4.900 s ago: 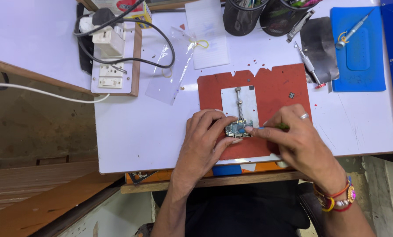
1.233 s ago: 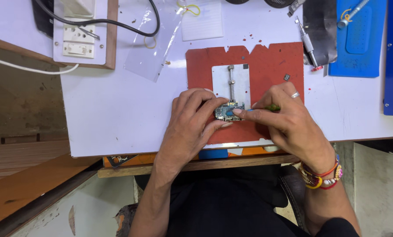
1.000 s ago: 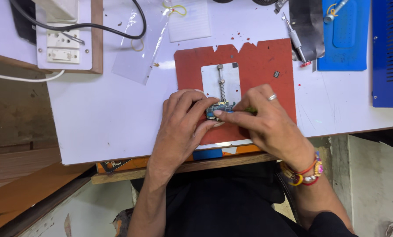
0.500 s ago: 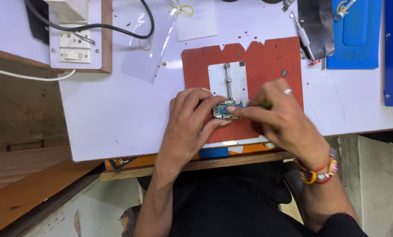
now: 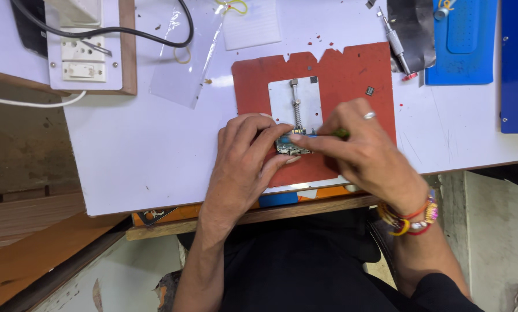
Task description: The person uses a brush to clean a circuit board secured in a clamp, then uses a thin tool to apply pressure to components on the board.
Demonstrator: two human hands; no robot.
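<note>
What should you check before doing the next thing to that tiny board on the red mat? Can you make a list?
1. Board sits in the metal holder: ok, it lies at the holder's lower end, though I cannot tell if it is clamped.
2. Left hand steadies the board: ok, its fingers touch it.
3. Right hand grips the green tool: ok, pinched between fingers.
4. Tool tip on the right spot: cannot tell, the fingers hide it.
5. Loose small parts on the red mat clear of the hands: ok, they lie apart, farther up.
6. Screwdriver out of the way: ok, it is up by the blue tray.
</note>
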